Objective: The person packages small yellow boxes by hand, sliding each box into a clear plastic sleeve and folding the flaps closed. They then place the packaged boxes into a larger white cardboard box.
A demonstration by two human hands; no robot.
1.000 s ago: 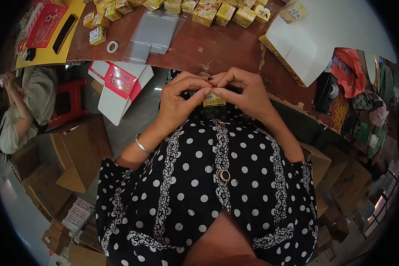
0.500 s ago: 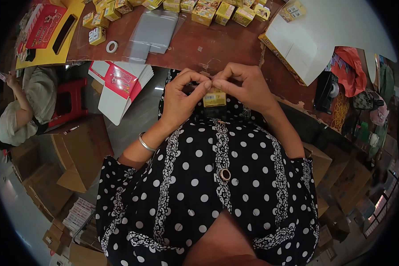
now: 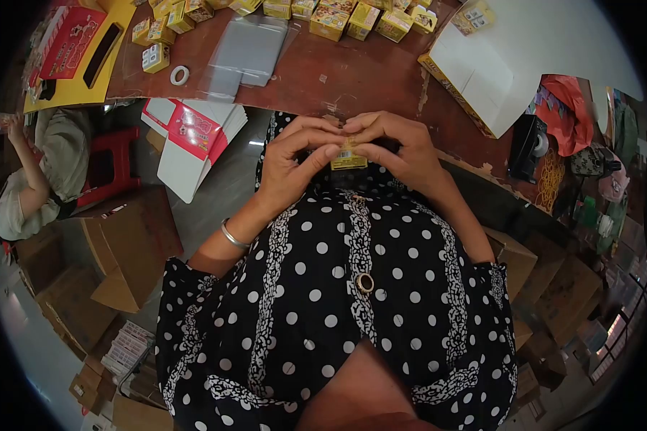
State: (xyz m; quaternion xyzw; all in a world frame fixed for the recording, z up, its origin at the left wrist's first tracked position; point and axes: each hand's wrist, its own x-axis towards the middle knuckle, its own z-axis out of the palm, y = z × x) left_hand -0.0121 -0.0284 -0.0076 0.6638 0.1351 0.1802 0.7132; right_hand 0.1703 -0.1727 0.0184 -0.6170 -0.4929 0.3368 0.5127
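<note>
Between my two hands, at the table's front edge, is a small yellow box with printed sides. Its upper part is hidden by my fingers. My left hand has its fingers bent over the top and its thumb at the box's near left side. From the other side my right hand curls round in the same way, its thumb against the right of the box. The fingertips of both hands almost meet above it. Whether a clear wrapper covers the box is too small to tell.
Several similar yellow boxes line the back of the brown table. Clear plastic sheets and a roll of tape lie at left. A white-lined carton stands at right. Another person sits at far left.
My fingertips have gone from pinching above the yellow box to curving over its top and sides. The box has risen slightly between my hands, and more of it is covered.
</note>
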